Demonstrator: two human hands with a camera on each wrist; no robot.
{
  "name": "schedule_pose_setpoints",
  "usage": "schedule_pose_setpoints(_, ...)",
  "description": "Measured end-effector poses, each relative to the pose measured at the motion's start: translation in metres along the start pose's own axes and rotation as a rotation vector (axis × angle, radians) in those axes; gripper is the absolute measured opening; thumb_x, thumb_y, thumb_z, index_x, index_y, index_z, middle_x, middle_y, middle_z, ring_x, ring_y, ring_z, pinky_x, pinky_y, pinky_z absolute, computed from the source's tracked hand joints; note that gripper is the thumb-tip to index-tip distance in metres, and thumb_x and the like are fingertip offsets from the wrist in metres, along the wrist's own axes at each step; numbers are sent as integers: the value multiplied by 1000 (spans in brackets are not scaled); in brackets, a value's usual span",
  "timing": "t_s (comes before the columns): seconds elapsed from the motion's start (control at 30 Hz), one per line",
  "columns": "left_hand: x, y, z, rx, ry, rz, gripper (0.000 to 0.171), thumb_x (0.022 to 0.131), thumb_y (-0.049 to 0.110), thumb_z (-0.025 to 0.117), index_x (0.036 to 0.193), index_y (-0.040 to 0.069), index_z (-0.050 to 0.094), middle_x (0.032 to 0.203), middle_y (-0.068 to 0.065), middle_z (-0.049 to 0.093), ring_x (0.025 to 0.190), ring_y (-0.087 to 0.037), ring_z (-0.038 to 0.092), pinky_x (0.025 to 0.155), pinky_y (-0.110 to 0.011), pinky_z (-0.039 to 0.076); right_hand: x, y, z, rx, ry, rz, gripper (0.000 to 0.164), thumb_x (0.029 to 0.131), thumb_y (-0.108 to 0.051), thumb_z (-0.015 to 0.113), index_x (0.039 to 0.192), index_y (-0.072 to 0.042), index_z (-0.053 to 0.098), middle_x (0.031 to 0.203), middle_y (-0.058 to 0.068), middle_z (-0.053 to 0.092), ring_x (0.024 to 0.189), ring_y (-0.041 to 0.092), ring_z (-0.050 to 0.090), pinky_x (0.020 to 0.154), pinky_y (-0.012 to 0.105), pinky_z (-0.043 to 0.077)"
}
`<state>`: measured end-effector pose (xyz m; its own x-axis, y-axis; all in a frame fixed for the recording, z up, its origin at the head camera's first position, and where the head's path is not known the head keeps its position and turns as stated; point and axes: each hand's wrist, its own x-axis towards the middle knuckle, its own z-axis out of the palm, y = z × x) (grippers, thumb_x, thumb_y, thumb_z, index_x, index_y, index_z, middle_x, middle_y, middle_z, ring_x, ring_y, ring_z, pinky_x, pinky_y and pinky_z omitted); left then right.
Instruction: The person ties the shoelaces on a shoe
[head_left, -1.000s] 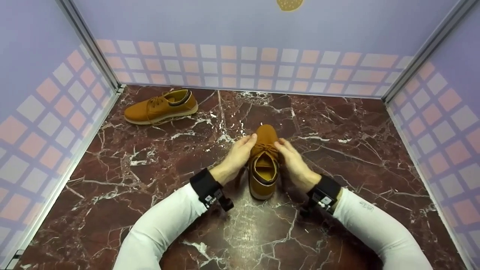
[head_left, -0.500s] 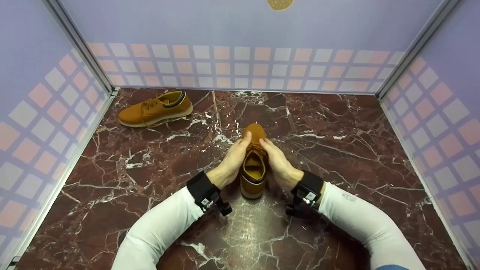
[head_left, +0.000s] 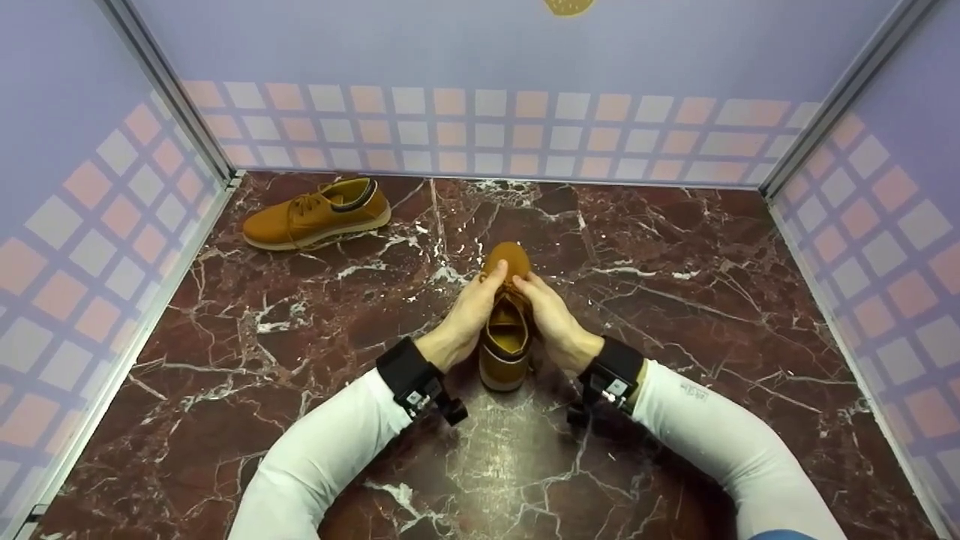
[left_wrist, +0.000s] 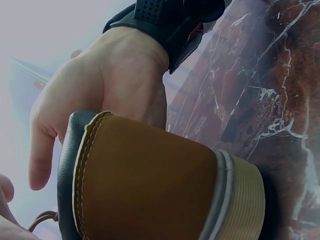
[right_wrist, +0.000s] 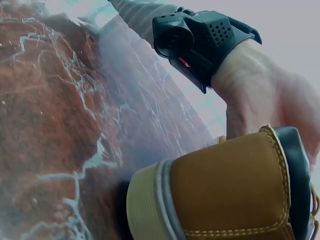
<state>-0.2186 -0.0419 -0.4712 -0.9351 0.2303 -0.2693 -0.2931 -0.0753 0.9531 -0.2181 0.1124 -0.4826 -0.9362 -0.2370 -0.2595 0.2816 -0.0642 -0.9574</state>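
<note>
A tan lace-up shoe stands on the dark red marbled surface, toe pointing away from me. My left hand holds its left side, the thumb lying over the top by the laces. From the right, my right hand grips the same shoe, its thumb near the other thumb at the laces. Both hands' remaining fingers are hidden down the shoe's sides. In the left wrist view, the shoe's heel and dark padded collar fill the foreground; a lace loop sticks out beside it. The right wrist view shows the pale ribbed sole.
A matching tan shoe stands at the back left, its toe to the left. Lilac panels with a checked band enclose the back and both sides. Metal posts mark the back corners.
The shoe has shifted slightly left with both hands on it. My right thumb has moved from the shoe's side onto the laces, and the hands are closer together. The other shoe stays put.
</note>
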Motion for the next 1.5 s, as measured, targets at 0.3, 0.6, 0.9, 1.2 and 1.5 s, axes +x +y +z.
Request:
schedule_pose_setpoints(0.3,24,7,4,17,41,-5,68,118,55,46,150,-4,62,158,-23,62,145,-35,61,133,-44,42,18,-5,-9,4,8,-33,45,111,-23,54,152,-5,54,132,5,73,118,17,66,103,29,53)
schedule_pose_setpoints(0.6,38,12,3,1,54,-18,69,117,56,47,151,-3,62,158,-21,62,140,-30,62,129,-40,45,32,-8,-14,32,10,-39,49,106,-18,54,153,-5,52,122,0,71,114,15,64,102,28,52)
schedule_pose_setpoints(0.9,40,14,2,20,57,-29,67,117,56,48,143,-3,67,148,-19,66,129,-26,64,123,-38,49,36,-10,-16,-6,27,-5,83,101,-18,57,175,-1,26,164,19,57,144,23,54,129,36,39)
schedule_pose_setpoints(1.2,52,34,-43,533,26,125,75,118,61,42,162,2,54,171,-23,54,161,-40,51,137,-58,38,35,-9,-36,-67,20,23,87,102,-28,56,179,-6,21,183,16,34,157,26,42,134,43,34)
schedule_pose_setpoints(1.5,79,87,-123,1209,287,273,71,106,48,73,161,7,55,175,-27,44,165,-48,41,138,-70,29,29,-8,-47,40,-93,41,58,114,-41,41,156,-3,52,167,18,55,154,30,54,136,53,40)
